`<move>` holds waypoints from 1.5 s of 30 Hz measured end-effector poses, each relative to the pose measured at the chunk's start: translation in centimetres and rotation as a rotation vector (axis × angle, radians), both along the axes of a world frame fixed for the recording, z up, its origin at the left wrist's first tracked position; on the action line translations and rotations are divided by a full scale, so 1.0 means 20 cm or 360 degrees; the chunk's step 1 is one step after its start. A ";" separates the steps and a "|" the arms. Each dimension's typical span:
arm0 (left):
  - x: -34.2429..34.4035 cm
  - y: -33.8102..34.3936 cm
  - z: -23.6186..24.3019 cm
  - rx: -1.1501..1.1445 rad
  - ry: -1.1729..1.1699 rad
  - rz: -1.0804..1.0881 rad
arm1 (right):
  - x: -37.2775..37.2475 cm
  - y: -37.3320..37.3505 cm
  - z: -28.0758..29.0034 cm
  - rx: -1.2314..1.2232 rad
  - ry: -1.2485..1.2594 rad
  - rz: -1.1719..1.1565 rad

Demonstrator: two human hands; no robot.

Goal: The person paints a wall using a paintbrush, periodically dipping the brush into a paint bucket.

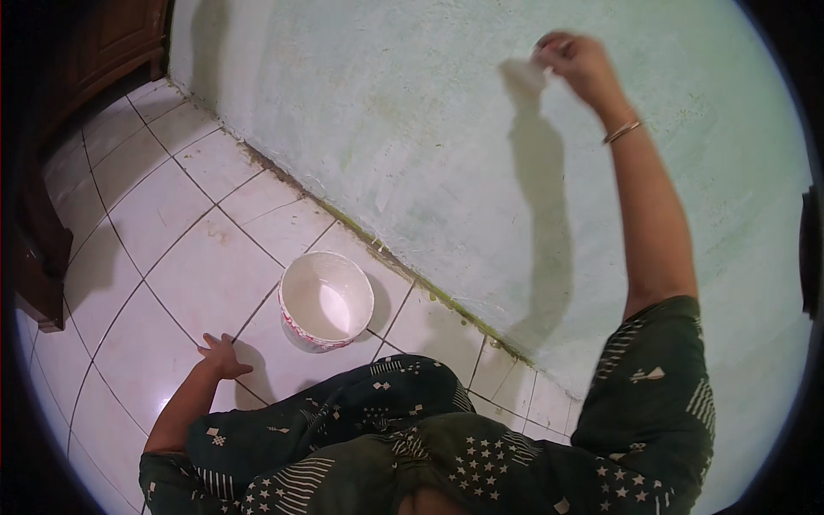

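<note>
My right hand [582, 69] is raised to the pale green wall [412, 120], with a bangle at the wrist. Its fingers are closed around a small pale flat thing [534, 75], blurred against the wall, whose kind I cannot make out. Low on the left, my left hand [225, 357] holds nothing, and its fingers are spread. Just right of that hand, a white bucket [296, 292] with red marks on its outside stands upright on the floor. White liquid [336, 311] shows at its bottom.
White floor tiles [172, 257] meet the wall along a dirty, greenish edge [360, 232]. Dark wooden furniture [112, 39] stands at the far left, and a wooden leg [43, 275] rises nearer at the left. A dark object [809, 253] sits at the right rim.
</note>
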State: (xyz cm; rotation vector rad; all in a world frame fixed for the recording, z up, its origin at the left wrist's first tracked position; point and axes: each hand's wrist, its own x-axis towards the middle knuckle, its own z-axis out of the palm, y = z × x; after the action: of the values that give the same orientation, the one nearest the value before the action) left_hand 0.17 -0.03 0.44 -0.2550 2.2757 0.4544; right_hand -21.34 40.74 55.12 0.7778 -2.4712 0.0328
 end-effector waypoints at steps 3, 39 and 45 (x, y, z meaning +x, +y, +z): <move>-0.02 0.03 0.01 -0.0087 -0.0025 -0.0038 | -0.01 0.01 0.35 -0.0001 0.0476 0.0044; -0.02 0.05 0.04 -0.0140 -0.0135 -0.0106 | -0.19 -0.42 0.18 -0.0251 0.0543 0.0186; -0.05 0.07 0.04 -0.0117 -0.0098 -0.0138 | -0.19 -0.48 0.23 0.0415 0.1615 -0.0044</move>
State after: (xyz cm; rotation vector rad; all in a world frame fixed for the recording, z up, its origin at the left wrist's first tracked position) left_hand -0.90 1.33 1.22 -0.2031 2.2361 0.3145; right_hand -25.08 31.09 59.63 0.6327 -1.5220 -0.5628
